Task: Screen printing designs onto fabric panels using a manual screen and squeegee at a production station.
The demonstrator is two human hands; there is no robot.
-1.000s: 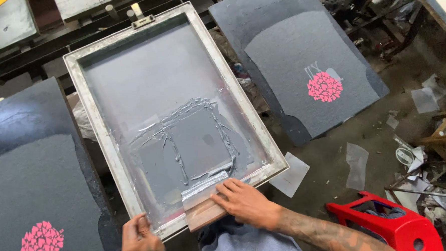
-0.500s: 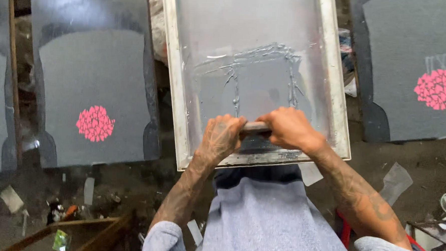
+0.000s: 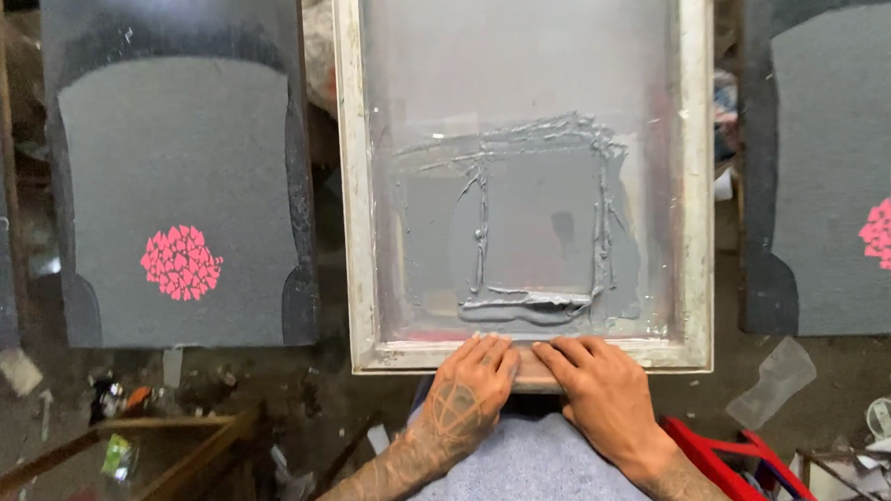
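Head view: both hands, left (image 3: 472,387) and right (image 3: 600,388), grip closed on wooden squeegee (image 3: 536,367) at metal-framed mesh screen (image 3: 519,174).

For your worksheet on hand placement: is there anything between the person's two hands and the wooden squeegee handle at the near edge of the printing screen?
Nothing visible. The left hand and right hand both rest directly on the squeegee handle at the screen frame's near edge.

**Screen-printing workshop**

Metal-framed printing screen (image 3: 522,174) smeared with grey ink sits between platens carrying dark grey garments (image 3: 178,189), each printed with a pink clustered motif (image 3: 182,262). Grimy floor (image 3: 259,393) below, littered with paper scraps and debris; rough wooden frame (image 3: 126,447) at lower left.
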